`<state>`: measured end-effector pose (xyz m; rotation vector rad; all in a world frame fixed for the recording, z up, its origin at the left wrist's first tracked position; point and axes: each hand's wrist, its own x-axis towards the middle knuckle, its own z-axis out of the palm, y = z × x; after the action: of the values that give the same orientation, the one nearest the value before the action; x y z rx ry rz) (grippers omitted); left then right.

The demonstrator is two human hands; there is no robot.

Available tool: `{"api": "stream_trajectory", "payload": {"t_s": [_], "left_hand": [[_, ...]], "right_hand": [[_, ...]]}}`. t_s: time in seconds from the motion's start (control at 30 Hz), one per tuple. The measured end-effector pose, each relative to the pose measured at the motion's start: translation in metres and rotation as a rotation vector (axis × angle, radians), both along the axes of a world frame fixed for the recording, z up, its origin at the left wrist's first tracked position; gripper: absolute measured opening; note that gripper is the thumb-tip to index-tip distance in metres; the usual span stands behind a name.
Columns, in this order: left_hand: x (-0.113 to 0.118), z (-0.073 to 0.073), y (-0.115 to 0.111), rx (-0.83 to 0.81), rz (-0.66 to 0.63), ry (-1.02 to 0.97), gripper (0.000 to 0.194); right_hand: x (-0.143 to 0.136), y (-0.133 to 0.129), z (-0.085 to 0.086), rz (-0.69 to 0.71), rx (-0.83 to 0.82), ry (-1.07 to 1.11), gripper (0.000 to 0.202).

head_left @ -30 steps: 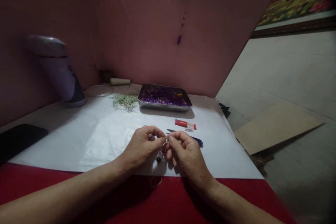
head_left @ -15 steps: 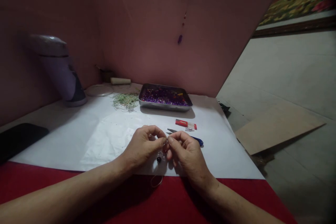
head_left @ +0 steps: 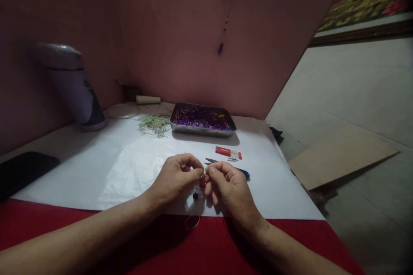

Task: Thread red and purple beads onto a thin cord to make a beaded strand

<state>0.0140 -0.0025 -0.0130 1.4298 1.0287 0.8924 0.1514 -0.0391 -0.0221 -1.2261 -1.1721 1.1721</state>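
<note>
My left hand (head_left: 176, 176) and my right hand (head_left: 227, 182) meet over the paper's front part, each closed with thumb and forefinger in a pinch. A short bit of thin thread shows between the fingertips. Just below hang clear and reddish beads and a round black bead (head_left: 195, 196), partly hidden by my fingers. A pale thread loop (head_left: 192, 223) dangles lower, over the red cloth. Thread snips with a blue handle (head_left: 244, 173) lie just behind my right hand, the blades pointing left.
Behind my hands stands a metal tray (head_left: 203, 130) of purple beads. Nearby lie a tangle of pale green thread (head_left: 155, 124), a red needle case (head_left: 223, 151) and a small silver piece (head_left: 232, 159). A purple tumbler (head_left: 75, 94) and a black phone-like slab (head_left: 29, 169) are left.
My fingertips have drawn slightly apart, and a little more of the thread and a red bead show between and below them. The things on the table have stayed put.
</note>
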Motion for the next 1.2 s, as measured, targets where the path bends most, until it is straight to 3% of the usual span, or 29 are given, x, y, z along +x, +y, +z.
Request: {"api": "stream_trajectory", "payload": {"t_s": [1.2], "left_hand": [[0.0002, 0.0000, -0.0002, 0.017, -0.001, -0.015, 0.004]], "right_hand": [[-0.0003, -0.0010, 0.0002, 0.010, 0.002, -0.024, 0.016]]}}
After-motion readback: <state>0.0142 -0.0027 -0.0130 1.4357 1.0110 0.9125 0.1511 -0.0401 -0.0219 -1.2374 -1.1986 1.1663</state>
